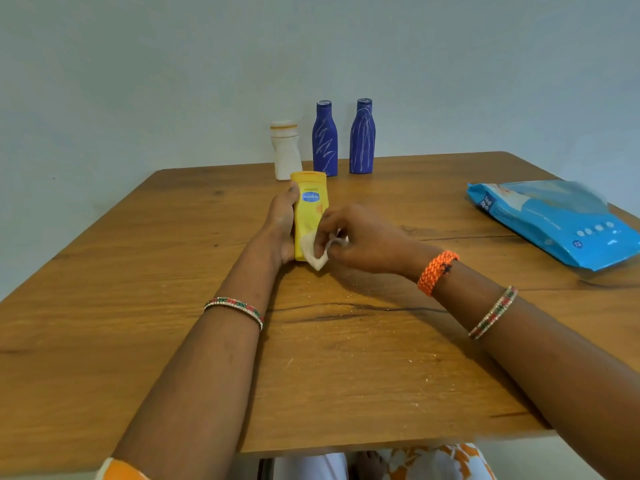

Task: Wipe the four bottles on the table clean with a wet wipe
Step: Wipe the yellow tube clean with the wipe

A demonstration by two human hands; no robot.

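Note:
A yellow lotion bottle (309,202) with a blue oval label is tilted over the middle of the wooden table (138,306), cap end pointing away. My left hand (281,223) grips it along its left side, thumb up near the cap. My right hand (360,237) pinches a crumpled white wet wipe (313,251) against the bottle's near end. At the far edge stand a white bottle (286,152) and two blue bottles (325,140) (362,138), both streaked with pale marks.
A blue pack of wet wipes (561,223) lies at the right side of the table. Fine pale specks are scattered on the wood near me. The table's front edge is close to my body; a plain wall stands behind the bottles.

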